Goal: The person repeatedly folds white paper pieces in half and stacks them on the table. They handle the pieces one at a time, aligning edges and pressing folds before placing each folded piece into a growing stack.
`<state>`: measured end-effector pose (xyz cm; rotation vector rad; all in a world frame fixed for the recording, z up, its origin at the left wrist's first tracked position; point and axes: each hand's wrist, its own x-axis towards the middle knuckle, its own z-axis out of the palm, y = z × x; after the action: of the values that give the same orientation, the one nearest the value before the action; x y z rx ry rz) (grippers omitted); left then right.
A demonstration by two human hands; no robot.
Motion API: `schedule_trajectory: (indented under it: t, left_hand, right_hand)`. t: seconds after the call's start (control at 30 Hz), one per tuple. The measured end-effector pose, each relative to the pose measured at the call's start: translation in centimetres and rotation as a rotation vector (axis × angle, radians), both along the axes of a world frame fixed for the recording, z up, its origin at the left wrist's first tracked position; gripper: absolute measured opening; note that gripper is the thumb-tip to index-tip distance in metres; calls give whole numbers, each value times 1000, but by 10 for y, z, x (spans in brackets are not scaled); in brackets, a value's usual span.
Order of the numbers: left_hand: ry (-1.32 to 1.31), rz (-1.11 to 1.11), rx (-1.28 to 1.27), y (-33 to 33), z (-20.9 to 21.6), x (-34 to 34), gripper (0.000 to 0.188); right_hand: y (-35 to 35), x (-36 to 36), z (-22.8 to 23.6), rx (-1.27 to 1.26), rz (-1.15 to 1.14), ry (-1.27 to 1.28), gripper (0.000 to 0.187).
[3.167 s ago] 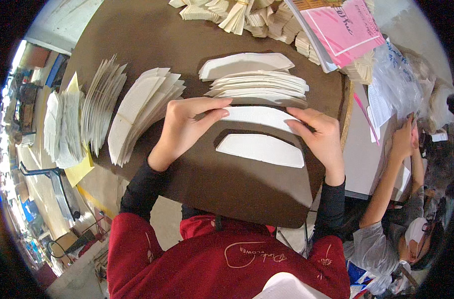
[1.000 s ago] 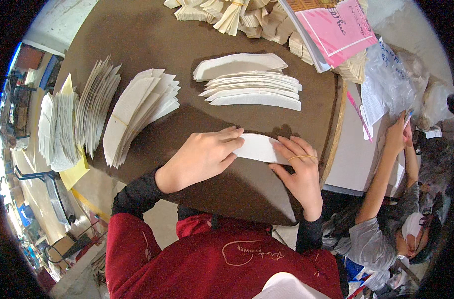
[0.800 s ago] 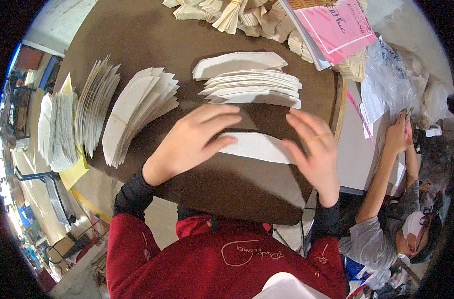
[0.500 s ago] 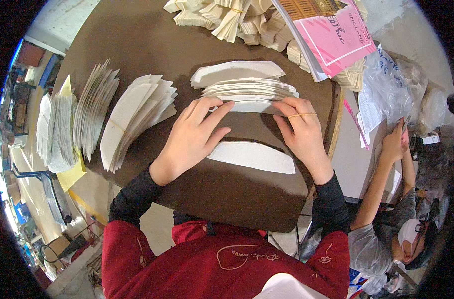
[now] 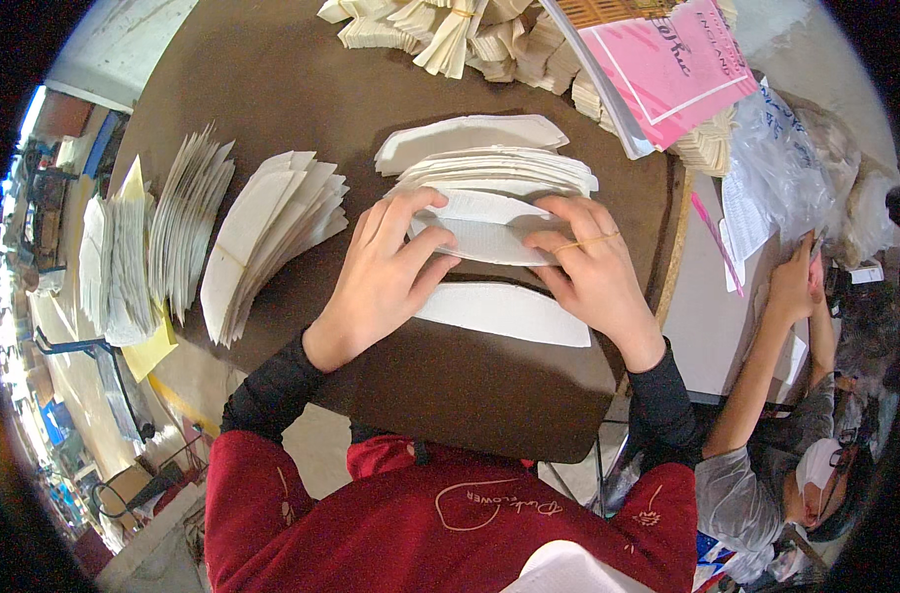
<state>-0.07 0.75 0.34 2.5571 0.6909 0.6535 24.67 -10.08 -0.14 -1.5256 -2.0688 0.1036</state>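
Between my two hands is a curved white strip (image 5: 477,237), pale and stiff like paper or padding. My left hand (image 5: 379,265) pinches its left end with thumb and fingers. At the other end, my right hand (image 5: 600,265) grips it too, with a tan rubber band looped over its fingers. Just beyond lies a fanned stack of similar strips (image 5: 499,168), and behind that another white strip pile (image 5: 470,136). A single white strip (image 5: 509,314) lies flat on the brown table, nearer me, below my hands.
To the left stand a banded bundle of white strips (image 5: 257,237) and more bundles (image 5: 188,217). Cream bundles (image 5: 450,35) and a pink notebook (image 5: 667,74) lie at the far side. On the right, a co-worker's hand (image 5: 794,287) is near plastic bags (image 5: 781,168).
My hands have drawn one strip off the near side of the stack toward me. It now shows its broad face between my fingers.
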Motion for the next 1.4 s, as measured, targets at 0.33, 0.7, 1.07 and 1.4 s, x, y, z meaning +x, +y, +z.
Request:
schedule_trajectory:
  t: [0.33, 0.7, 1.07, 1.4]
  left_hand:
    - [0, -56, 25, 9, 7, -6, 25]
    - [11, -69, 36, 12, -1, -6, 41]
    - [-181, 28, -407, 0, -21, -4, 26]
    - [-100, -120, -681, 20, -17, -5, 24]
  right_hand:
    - [-5, -2, 4, 133, 7, -37, 21]
    - [-19, 11, 7, -129, -137, 184, 18]
    - [-27, -5, 5, -264, -176, 433, 47]
    - [-28, -2, 4, -257, -159, 428, 29]
